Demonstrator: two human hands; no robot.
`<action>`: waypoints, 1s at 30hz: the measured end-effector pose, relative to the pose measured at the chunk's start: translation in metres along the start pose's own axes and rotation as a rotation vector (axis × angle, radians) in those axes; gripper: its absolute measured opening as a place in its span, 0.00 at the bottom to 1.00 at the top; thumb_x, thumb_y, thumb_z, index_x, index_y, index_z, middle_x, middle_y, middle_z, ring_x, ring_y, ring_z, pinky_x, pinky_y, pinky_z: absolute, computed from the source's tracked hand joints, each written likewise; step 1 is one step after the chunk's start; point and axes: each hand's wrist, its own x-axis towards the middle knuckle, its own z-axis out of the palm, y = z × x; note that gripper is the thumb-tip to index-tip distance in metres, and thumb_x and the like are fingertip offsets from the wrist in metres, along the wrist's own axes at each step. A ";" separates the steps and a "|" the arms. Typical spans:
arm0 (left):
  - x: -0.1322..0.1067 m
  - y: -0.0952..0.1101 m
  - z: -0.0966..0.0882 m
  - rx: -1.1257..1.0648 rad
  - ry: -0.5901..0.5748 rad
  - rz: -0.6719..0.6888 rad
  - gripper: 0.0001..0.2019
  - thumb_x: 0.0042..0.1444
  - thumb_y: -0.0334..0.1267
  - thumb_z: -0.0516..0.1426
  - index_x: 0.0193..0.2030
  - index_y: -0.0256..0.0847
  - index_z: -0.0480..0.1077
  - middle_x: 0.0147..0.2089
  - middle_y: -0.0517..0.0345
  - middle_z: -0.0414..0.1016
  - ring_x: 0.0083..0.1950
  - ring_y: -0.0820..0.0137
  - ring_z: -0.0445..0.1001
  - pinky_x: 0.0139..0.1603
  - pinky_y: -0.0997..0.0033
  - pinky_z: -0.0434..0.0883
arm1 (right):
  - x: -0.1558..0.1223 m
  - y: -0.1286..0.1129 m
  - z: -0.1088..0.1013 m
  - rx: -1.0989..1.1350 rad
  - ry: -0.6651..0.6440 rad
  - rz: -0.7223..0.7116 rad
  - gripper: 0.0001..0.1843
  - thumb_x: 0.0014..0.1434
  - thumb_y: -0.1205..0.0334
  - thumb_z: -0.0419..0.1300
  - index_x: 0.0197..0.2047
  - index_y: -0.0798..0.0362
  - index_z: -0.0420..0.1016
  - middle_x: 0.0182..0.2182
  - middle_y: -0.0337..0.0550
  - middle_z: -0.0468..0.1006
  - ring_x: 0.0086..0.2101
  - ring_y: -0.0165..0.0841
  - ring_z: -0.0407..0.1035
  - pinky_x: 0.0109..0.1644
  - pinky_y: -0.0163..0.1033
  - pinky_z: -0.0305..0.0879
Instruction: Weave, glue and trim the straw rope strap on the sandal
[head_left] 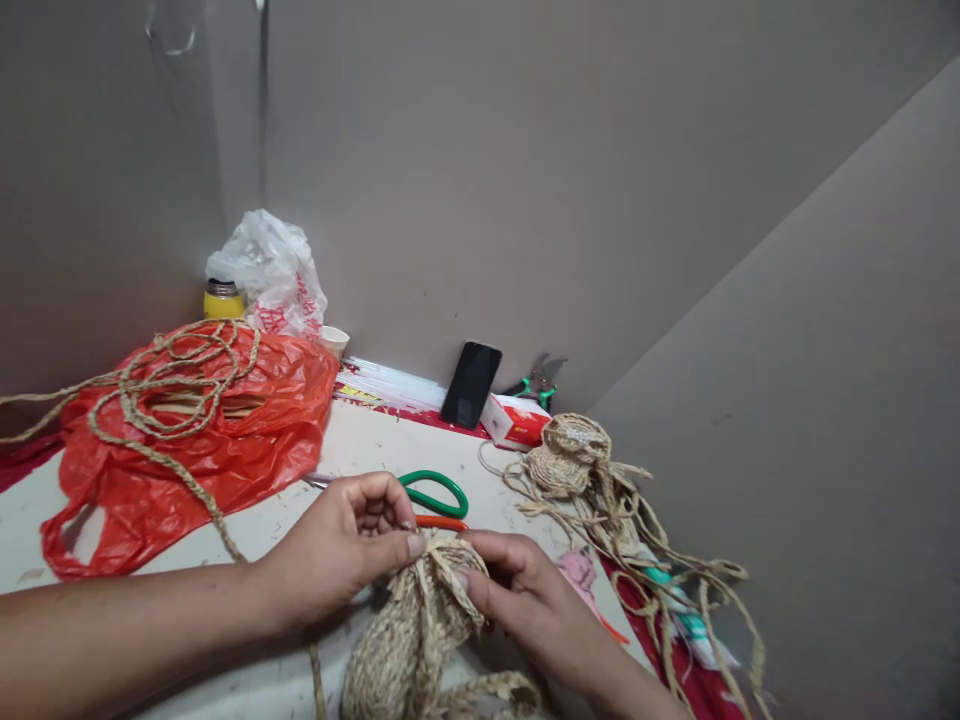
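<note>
A woven piece of braided straw cord stands in front of me, its lower end cut off by the picture's edge. My left hand pinches the top of it between thumb and curled fingers. At the upper right side, my right hand grips its edge with thumb and fingers. Just beyond the hands lie scissors with a green handle loop and an orange one; their blade tip shows left of my left hand. A long straw braid runs under my left forearm.
A red plastic bag with coiled braid lies left. Behind are a white bag, yellow jar, paper cup, phone, red-white box and pruning shears. More straw weaving sits right, by the wall.
</note>
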 end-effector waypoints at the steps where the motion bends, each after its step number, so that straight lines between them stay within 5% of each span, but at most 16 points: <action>1: 0.000 0.000 0.000 -0.014 -0.023 -0.026 0.12 0.46 0.39 0.65 0.30 0.37 0.65 0.27 0.65 0.65 0.28 0.77 0.62 0.30 0.76 0.58 | 0.000 0.000 0.000 0.003 -0.011 -0.006 0.17 0.54 0.47 0.64 0.37 0.52 0.83 0.27 0.39 0.76 0.30 0.32 0.65 0.35 0.34 0.65; 7: -0.002 -0.003 0.001 -0.039 -0.069 -0.029 0.13 0.49 0.40 0.64 0.31 0.37 0.65 0.28 0.64 0.66 0.29 0.77 0.63 0.33 0.76 0.59 | -0.001 -0.001 -0.001 0.004 -0.044 -0.030 0.15 0.58 0.49 0.61 0.40 0.51 0.81 0.29 0.40 0.77 0.34 0.34 0.67 0.39 0.35 0.66; 15: -0.005 -0.011 0.002 -0.062 -0.100 0.012 0.12 0.52 0.42 0.63 0.33 0.37 0.66 0.30 0.63 0.67 0.32 0.76 0.64 0.34 0.76 0.60 | -0.004 -0.002 -0.002 -0.003 -0.044 -0.004 0.16 0.57 0.49 0.61 0.32 0.54 0.79 0.27 0.39 0.71 0.30 0.31 0.61 0.35 0.34 0.63; 25: -0.003 0.001 0.003 0.013 -0.013 -0.018 0.14 0.48 0.44 0.64 0.29 0.38 0.65 0.27 0.64 0.64 0.28 0.76 0.62 0.31 0.76 0.59 | -0.003 -0.003 -0.002 -0.069 -0.099 -0.015 0.16 0.60 0.50 0.59 0.35 0.54 0.78 0.29 0.38 0.73 0.31 0.32 0.64 0.37 0.34 0.62; 30: -0.004 0.000 0.003 0.217 0.085 0.140 0.08 0.55 0.39 0.57 0.29 0.39 0.65 0.25 0.65 0.61 0.28 0.75 0.60 0.30 0.75 0.59 | -0.001 -0.005 0.000 -0.078 -0.048 -0.056 0.15 0.62 0.51 0.57 0.41 0.52 0.78 0.29 0.39 0.74 0.35 0.35 0.67 0.43 0.37 0.65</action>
